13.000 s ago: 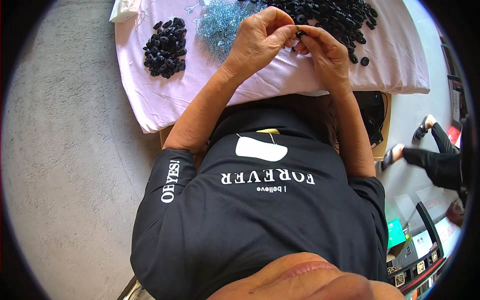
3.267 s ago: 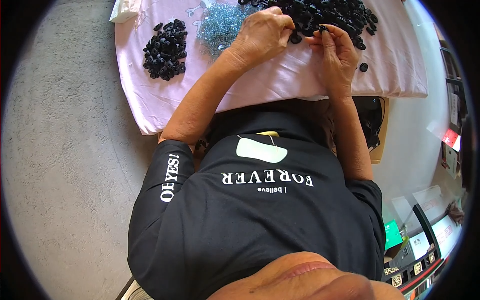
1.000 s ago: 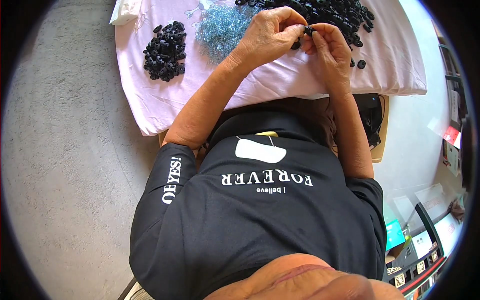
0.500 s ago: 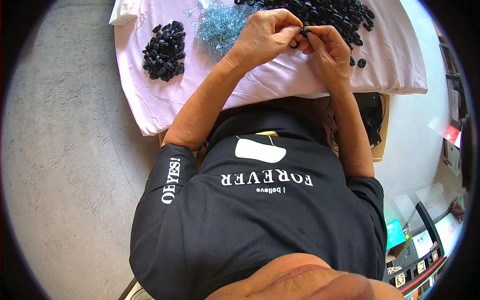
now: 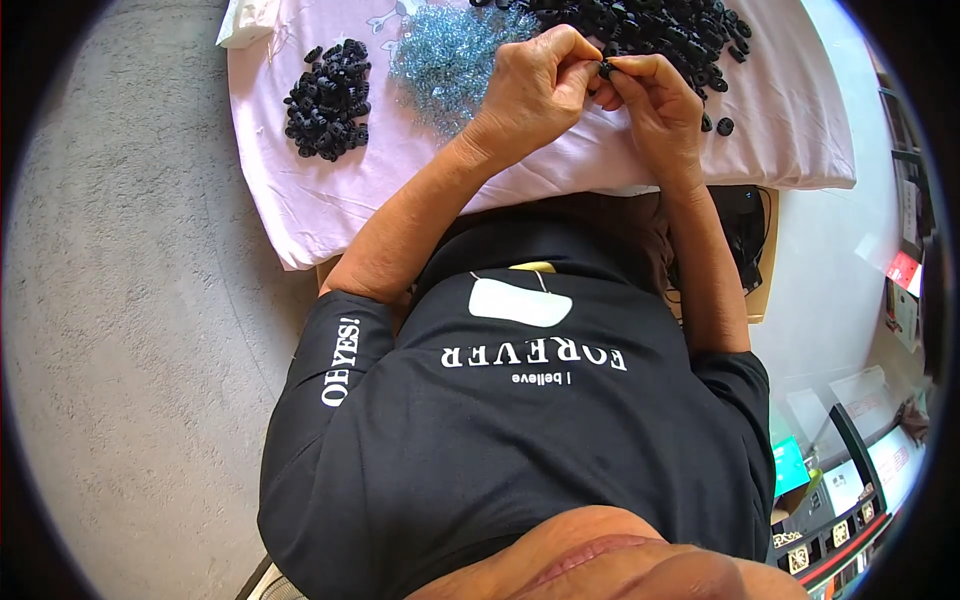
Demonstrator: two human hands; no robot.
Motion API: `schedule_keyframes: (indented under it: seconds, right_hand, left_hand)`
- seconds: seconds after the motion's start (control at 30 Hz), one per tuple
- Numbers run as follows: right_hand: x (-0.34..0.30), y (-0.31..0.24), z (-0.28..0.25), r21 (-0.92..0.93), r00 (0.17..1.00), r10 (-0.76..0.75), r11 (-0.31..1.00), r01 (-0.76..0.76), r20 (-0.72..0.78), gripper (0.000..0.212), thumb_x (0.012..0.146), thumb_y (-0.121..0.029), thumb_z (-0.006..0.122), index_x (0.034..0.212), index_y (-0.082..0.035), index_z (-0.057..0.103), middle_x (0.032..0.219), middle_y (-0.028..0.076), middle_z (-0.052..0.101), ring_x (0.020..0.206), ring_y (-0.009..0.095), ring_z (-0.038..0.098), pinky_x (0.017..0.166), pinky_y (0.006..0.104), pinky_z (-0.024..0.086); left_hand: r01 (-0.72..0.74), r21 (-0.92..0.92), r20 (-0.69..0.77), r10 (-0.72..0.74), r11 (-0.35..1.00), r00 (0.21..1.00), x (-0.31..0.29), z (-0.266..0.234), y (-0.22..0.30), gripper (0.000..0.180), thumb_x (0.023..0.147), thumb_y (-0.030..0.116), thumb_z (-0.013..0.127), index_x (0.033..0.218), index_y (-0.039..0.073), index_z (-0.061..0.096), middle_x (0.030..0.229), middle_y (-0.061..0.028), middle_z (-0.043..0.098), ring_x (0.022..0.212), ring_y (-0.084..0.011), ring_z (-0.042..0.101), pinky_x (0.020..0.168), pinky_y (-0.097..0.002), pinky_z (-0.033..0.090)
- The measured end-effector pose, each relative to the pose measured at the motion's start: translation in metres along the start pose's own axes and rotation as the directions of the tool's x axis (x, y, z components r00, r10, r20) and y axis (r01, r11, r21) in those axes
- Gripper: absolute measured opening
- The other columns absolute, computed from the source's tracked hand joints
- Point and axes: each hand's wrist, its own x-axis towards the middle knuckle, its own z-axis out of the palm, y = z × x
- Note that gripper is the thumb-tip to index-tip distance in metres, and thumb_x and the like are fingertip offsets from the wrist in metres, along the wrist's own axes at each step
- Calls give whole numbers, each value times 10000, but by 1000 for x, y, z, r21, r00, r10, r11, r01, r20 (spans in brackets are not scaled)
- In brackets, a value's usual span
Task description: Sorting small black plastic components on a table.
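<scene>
A small black round part [image 5: 605, 69] is pinched between my two hands, at the near side of the black pile. My left hand [image 5: 545, 88] is closed, its thumb and forefinger tips on the part's left side. From the other side the thumb and forefinger of my right hand [image 5: 662, 110] grip it, with the remaining fingers curled. The fingertips cover much of the part, so its exact kind is unclear. Just beyond lie many black ring-shaped parts [image 5: 690, 40]. Left of my left hand is a heap of clear bluish small plastic pieces [image 5: 440, 70].
A pile of small black ribbed parts [image 5: 330, 105] lies on the left of the pink cloth-covered table [image 5: 770, 130]. One loose black part [image 5: 725, 127] sits right of my right hand. At the far left corner stands a white box [image 5: 248, 22]. Shelves with boxes line the right.
My left hand has shifted slightly right and nearer to me. The black ring that hung below the fingertips no longer shows there. Both hands still pinch the small black part.
</scene>
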Motion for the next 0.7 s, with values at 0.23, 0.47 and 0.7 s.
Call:
schedule_keyframes:
  seconds: [0.23,0.47,0.7]
  right_hand:
    - [3,3,-3,92,999,25,995,-28,29,139,1017,-8,559,1127,11,641,878,41,671,767,82,619,713,215,511]
    - [3,-4,-6,102,992,105,989,-111,65,186,1033,-47,548,1197,-4,625,872,17,650,755,64,583,698,207,480]
    - [3,-4,-10,139,978,184,971,-196,94,269,1046,-54,524,1312,-16,531,967,27,643,764,55,542,690,186,452]
  left_hand:
    - [135,-220,152,-103,966,983,-1,-7,-6,80,934,39,670,982,-23,683,833,-86,727,757,-128,708,697,-254,577]
    - [170,-293,294,-80,941,953,3,-20,-13,202,918,83,733,1085,-18,683,897,-70,725,810,-107,690,762,-249,583]
    - [-25,-87,367,56,996,928,11,-26,-10,320,841,120,811,1130,38,703,872,-70,723,772,-141,695,762,-271,594]
